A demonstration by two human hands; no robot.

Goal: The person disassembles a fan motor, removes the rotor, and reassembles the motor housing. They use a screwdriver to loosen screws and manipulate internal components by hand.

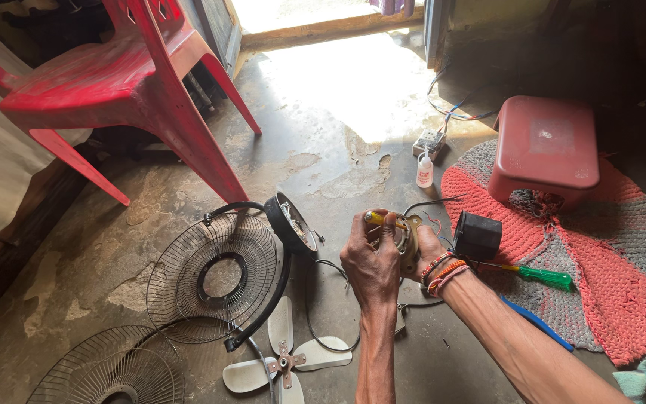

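Both my hands hold a round brass-coloured fan motor (407,238) above the concrete floor. My left hand (370,263) wraps the motor's left side and also grips a yellow tool handle (374,218) against it. Wearing bead bracelets at the wrist, my right hand (429,248) cups the motor from the right and underneath. Thin wires trail from the motor toward a black box (477,236) lying on the mat just to the right.
A black motor housing (291,222) on a curved stand, two wire fan guards (214,278) (110,370) and a white fan blade (282,363) lie to the left. A green-handled screwdriver (543,277), red stool (546,146), woven mat (622,247), small bottle (425,170) and red chair (125,82) surround them.
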